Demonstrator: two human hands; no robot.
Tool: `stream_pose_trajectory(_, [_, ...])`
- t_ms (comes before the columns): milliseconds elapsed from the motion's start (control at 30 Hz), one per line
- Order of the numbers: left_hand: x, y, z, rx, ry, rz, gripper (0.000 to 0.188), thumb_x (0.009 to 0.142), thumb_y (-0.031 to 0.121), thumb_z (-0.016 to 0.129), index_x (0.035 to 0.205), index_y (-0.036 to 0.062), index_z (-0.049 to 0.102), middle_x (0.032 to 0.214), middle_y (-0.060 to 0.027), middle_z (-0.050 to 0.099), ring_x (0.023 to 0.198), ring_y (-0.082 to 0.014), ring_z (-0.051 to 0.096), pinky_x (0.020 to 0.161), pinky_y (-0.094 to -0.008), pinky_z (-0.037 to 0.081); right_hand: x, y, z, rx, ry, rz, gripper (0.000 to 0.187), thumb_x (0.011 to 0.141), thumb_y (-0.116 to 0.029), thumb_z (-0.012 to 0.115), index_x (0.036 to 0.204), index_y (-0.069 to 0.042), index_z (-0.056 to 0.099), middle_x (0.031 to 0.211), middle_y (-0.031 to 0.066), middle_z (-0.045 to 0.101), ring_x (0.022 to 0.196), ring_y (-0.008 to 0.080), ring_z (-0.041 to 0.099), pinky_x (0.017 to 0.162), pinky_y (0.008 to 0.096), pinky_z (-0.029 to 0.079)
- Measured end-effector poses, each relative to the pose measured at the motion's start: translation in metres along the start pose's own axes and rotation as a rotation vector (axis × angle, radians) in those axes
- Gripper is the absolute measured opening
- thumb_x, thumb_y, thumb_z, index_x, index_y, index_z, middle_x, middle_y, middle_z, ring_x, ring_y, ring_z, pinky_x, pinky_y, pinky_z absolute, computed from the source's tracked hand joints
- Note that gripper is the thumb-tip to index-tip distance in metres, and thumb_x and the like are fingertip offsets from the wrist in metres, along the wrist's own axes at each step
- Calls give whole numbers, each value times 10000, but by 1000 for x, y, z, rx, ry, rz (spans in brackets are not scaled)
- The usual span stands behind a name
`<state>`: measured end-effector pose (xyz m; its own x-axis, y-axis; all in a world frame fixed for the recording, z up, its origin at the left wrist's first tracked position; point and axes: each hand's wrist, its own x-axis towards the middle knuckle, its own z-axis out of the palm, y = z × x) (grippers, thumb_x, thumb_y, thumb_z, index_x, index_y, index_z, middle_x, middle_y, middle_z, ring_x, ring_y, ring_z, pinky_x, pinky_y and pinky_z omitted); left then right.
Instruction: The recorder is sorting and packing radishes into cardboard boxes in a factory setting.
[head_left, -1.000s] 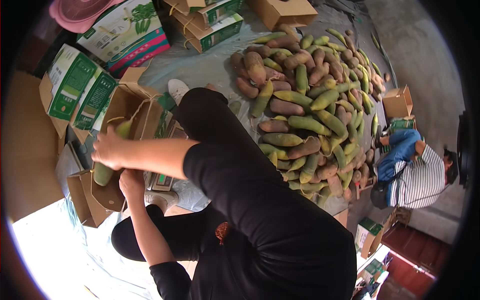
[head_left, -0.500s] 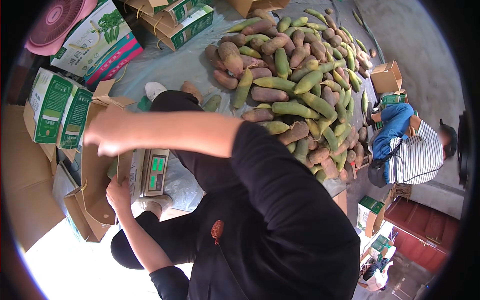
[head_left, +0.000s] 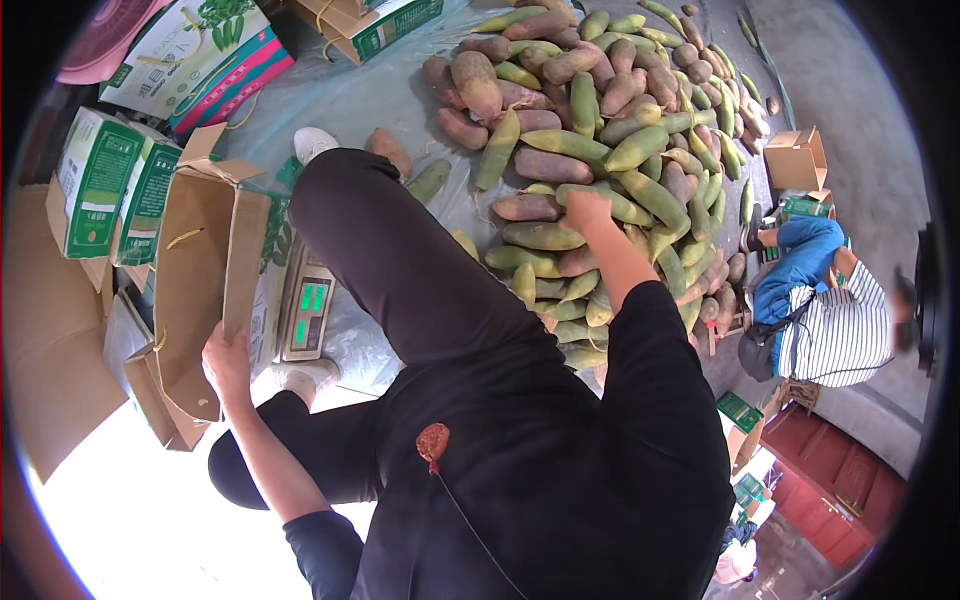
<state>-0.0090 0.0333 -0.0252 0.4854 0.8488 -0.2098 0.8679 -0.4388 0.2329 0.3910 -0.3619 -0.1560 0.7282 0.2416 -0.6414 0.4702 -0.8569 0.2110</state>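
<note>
My left hand [head_left: 228, 367] is closed on the side wall of an open cardboard box [head_left: 240, 260], near its lower corner. Inside the box a yellow cord handle [head_left: 184, 238] shows against the bare cardboard. On the floor beside the box stands a digital scale [head_left: 306, 312] with lit green figures, partly covered by the box. My right hand [head_left: 588, 211] reaches into the large pile of green and reddish radishes. Its fingers are closed around a green radish [head_left: 566, 191], mostly covered by the hand.
Green-and-white cartons [head_left: 100, 185] and a printed box with a pink band [head_left: 225, 85] stand at the left, under a pink plastic basket [head_left: 110, 40]. Two radishes [head_left: 390, 152] lie apart on the plastic sheet. A person in a striped shirt [head_left: 835, 325] sits to the right.
My right hand has swung from above the cardboard box to the radish pile on the right and closed there. My left hand stays at the box, now on its wall.
</note>
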Motion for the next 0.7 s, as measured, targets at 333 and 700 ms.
stream_pose_trajectory(333, [2, 1, 4, 102, -12, -45, 295, 770, 233, 625, 1038, 112, 642, 870, -189, 650, 858, -372, 617, 761, -444, 482, 0, -14, 81, -89, 27, 34, 625, 654, -262, 781, 1200, -188, 486, 1215, 47, 527, 1186, 261, 479, 925, 461, 430])
stream_pose_trajectory(700, [-10, 4, 4, 78, -22, -65, 189, 792, 224, 629, 932, 97, 640, 840, -164, 655, 815, -356, 632, 718, -451, 498, -32, -37, 21, -72, 263, -167, 505, 655, -186, 726, 1125, -192, 542, 1109, 75, 528, 1101, 304, 486, 802, 472, 471])
